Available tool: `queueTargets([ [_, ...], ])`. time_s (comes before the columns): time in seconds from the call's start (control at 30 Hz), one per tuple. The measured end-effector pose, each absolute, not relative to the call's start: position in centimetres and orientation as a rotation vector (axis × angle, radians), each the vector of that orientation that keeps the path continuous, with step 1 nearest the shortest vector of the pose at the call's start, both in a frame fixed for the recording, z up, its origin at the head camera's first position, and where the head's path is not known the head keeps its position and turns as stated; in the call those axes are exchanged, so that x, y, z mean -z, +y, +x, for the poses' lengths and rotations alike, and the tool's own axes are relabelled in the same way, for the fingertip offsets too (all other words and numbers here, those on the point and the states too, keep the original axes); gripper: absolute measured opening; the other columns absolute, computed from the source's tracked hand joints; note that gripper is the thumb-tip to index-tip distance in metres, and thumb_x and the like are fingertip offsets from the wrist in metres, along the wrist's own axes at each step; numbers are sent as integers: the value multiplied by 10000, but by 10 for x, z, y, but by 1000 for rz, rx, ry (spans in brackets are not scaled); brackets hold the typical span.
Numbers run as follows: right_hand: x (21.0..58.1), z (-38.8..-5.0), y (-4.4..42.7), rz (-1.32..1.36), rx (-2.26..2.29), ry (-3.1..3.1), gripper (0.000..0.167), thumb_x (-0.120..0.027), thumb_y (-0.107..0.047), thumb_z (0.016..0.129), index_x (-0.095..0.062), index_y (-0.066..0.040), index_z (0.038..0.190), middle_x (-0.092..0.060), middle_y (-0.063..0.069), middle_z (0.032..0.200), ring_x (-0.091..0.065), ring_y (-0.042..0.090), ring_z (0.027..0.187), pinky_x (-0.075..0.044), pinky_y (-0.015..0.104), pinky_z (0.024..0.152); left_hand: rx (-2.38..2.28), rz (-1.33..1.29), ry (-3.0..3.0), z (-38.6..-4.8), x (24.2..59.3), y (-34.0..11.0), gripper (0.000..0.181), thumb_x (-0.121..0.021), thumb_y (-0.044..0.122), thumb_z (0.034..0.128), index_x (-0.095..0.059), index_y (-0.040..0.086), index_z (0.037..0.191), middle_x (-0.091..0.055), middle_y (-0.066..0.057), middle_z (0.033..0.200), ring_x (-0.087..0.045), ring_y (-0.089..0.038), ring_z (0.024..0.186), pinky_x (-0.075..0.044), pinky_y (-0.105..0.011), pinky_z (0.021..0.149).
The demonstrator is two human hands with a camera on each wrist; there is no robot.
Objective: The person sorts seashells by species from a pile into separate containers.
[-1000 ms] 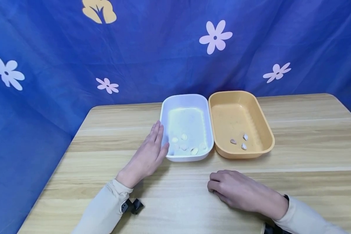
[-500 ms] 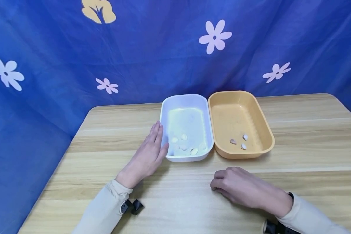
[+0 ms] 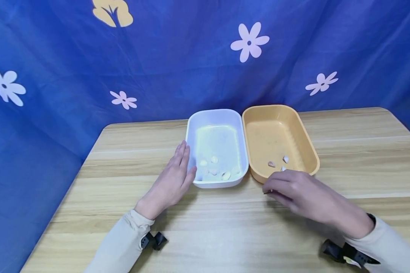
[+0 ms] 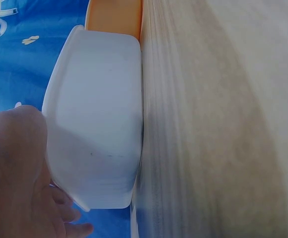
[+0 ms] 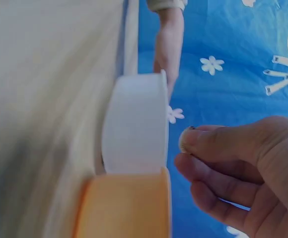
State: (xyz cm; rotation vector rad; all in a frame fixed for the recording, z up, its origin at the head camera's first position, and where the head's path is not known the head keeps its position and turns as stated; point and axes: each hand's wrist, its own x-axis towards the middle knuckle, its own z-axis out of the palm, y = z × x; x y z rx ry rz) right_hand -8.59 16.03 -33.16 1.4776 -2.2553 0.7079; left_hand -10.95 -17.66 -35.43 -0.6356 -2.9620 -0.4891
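Note:
My right hand [image 3: 302, 195] is over the near edge of the orange tub [image 3: 268, 134], its fingers curled. In the right wrist view its thumb and index finger pinch a small pale, ribbed seashell [image 5: 185, 140], mostly covered by the fingers. My left hand [image 3: 169, 182] lies with straight fingers along the left side of the white tub [image 3: 216, 138]. Several pale seashells [image 3: 226, 175] sit in the near part of the white tub. Inside the orange tub are small pointed shells [image 3: 271, 164], one partly hidden behind the right hand.
Both tubs stand side by side near the back of the wooden table [image 3: 140, 151]. A blue curtain [image 3: 177, 57] with flower prints hangs directly behind. Each wrist carries a small black camera [image 3: 153, 240].
My right hand has risen from the table and moved forward and right to the orange tub's near rim, partly covering it. The left hand has stayed beside the white tub.

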Motion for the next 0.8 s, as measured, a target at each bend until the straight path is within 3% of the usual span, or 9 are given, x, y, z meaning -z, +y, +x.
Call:
queueTargets([
  [0.13,323,-91,170,1401,-696,-2238,416,-367,-368,1027,-696,-135,923,-669,-77,904,-646,85,829,-520,180,798,488,-633,-2962,-109,354,-177,660,-303,335,1047,-119,-118,1490,-28,-254,1581,-23,-318,1468,-148,-488,1182],
  [0.33,314,-102,184,1308,-689,-2219,461,-390,-410,1014,-717,-108,895,-693,-54,880,-665,114,786,-528,157,750,492,-636,-2956,-109,352,-178,652,-301,327,1048,-121,-117,1490,-31,-253,1581,-25,-313,1469,-152,-482,1182],
  [0.53,316,-113,194,1246,-699,-2271,493,-411,-461,991,-718,-93,877,-691,-73,854,-636,51,734,-510,120,705,486,-639,-2955,-109,353,-178,653,-290,334,1049,-117,-113,1492,-26,-251,1582,-23,-312,1469,-149,-481,1183],
  [0.6,318,-117,196,1212,-684,-2311,361,-548,-406,966,-720,-101,878,-688,-82,841,-622,32,724,-512,135,681,486,-637,-2955,-109,353,-178,653,-290,335,1049,-117,-113,1492,-26,-251,1582,-25,-314,1469,-149,-481,1183],
  [0.7,322,-124,198,1143,-666,-2376,82,-764,-173,839,-720,-116,876,-688,-83,823,-612,27,711,-525,180,640,480,-637,-2954,-110,354,-178,657,-288,339,1049,-119,-119,1490,-32,-258,1579,-46,-343,1466,-152,-491,1180],
  [0.8,324,-133,198,1078,-661,-2440,264,-806,53,687,-715,-124,861,-684,-72,795,-611,44,689,-540,246,602,475,-635,-2955,-110,354,-178,659,-285,342,1050,-117,-118,1490,-31,-259,1579,-52,-354,1464,-151,-494,1179],
])
